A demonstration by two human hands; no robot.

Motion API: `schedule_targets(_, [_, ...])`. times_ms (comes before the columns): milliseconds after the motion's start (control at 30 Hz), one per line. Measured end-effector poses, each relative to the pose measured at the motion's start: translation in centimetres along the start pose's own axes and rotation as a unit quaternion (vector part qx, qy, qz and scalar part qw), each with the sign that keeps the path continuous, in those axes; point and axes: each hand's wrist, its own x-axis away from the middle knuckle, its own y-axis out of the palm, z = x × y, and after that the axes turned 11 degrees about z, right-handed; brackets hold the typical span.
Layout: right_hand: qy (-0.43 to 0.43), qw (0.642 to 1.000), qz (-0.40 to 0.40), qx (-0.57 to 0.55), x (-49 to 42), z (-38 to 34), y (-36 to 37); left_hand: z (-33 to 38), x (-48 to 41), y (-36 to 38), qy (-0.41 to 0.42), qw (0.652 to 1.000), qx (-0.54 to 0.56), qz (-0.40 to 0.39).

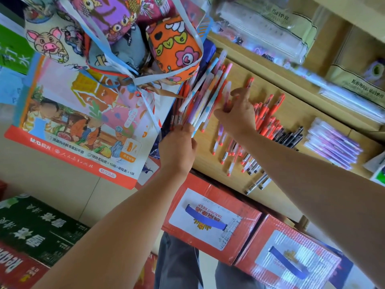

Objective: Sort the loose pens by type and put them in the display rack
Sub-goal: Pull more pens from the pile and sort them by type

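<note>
Mid-sort: left hand point(177, 147) holds a pen bundle point(203, 97) in a closed grip. The right hand point(237, 115) pinches a red pen point(249, 82), which likely belongs on the red pile point(268, 113) at its three o'clock.

"YANJING BEER" on red carton point(210, 217)

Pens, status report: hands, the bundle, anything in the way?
Left hand grips fanned pen bundle. Right hand pinches one red pen beside it. More red pens, black pens loose on wooden shelf. Fabric bags hang close over bundle tips.
</note>
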Motion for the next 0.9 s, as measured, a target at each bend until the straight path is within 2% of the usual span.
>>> schedule_targets(233, [0.007,0.998,-0.046,-0.032,-1.0,-0.3,1.0,0.0,-0.2,0.9,-0.002,1.000,0.010,-0.006])
schedule_targets(467, [-0.014,0.999,-0.045,0.023,-0.8,0.5,0.9,0.9,-0.4,1.4,-0.013,0.999,-0.016,-0.048])
schedule_targets(633, [0.038,0.998,-0.053,-0.017,-1.5,1.1,-0.4,1.3,-0.5,1.0,-0.038,0.997,0.013,-0.071])
schedule_targets(800, [0.059,0.995,-0.077,-0.001,-1.7,0.7,-1.2,1.1,-0.1,0.5,-0.056,0.990,0.100,-0.077])
schedule_targets(900, [0.136,0.979,-0.142,-0.057,-1.2,0.1,-1.4,1.7,0.1,-0.3,-0.039,0.988,0.122,-0.083])
